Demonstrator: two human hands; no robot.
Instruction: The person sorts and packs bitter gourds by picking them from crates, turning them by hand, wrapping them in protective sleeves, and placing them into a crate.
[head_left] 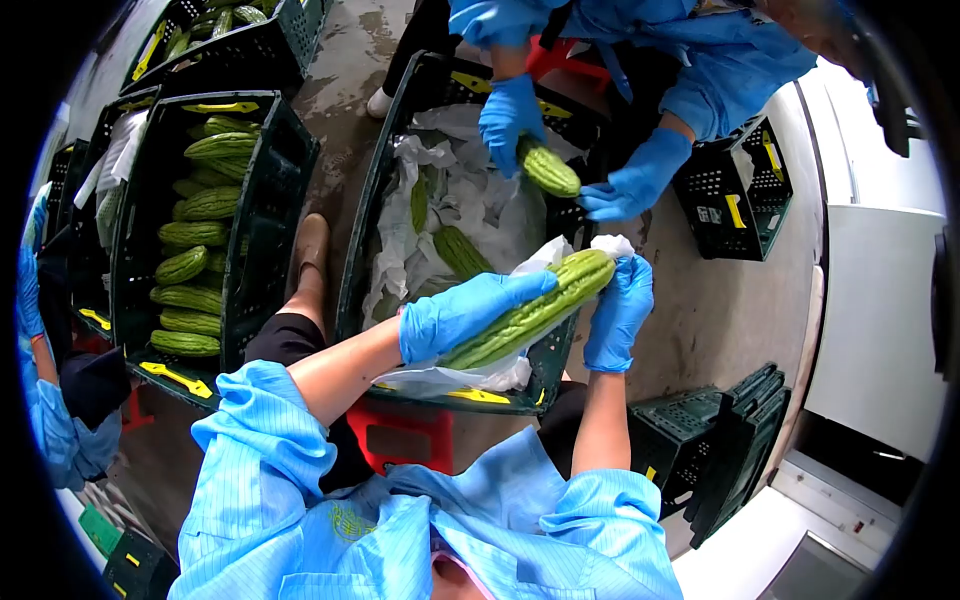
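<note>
The bitter melon (545, 315) was long and tapered, its green skin ridged lengthwise and bumpy, with a slight gloss. It lay aslant in your hands above the near end of a dark, hard plastic crate (362, 240), with thin, crumpled white paper (500, 376) under its lower end. More soft, creased wrapping (490, 195) lined the crate around a ridged melon (460, 252). Your left hand (475, 318), in a smooth blue glove, held the bitter melon, its fingers laid along the upper left flank. Your right hand (620, 312), gloved alike, had its fingers drawn in narrowly on paper bunched at the upper tip; whether they also pressed the skin, I cannot tell. Across the crate, a co-worker's gloved hand (513, 125) gripped another melon (552, 172).
</note>
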